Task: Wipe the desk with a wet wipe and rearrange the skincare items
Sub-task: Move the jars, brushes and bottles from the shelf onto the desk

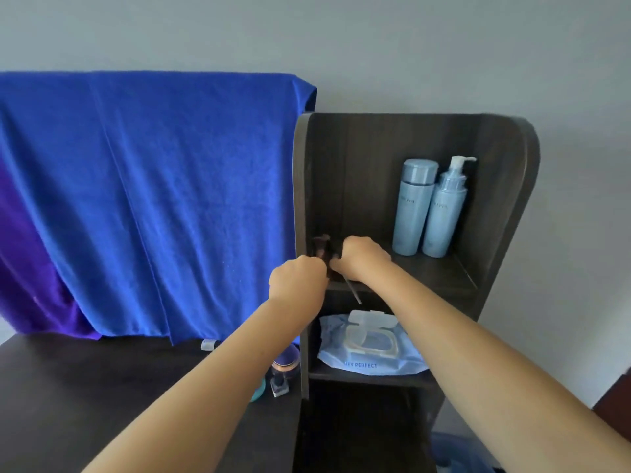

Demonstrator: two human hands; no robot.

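**Setting brushes on the top shelf**

Against a grey wall, a dark shelf unit [505, 199] is standing at the desk's [102, 387] right edge. Both hands, left [297, 278] and right [362, 257], are closing around makeup brushes [322, 244] at the top shelf's left corner. They are probably light with soft bristles; gripping the stiff handles looks safest. Two blue bottles [428, 206] are standing at its right back corner, and the wipes pack [368, 343] is lying one shelf below.

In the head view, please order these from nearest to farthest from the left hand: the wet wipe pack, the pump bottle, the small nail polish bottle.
From the left hand:
1. Wet wipe pack, lower shelf, just below right.
2. Small nail polish bottle, on the desk, straight below.
3. Pump bottle, upper shelf, far right.
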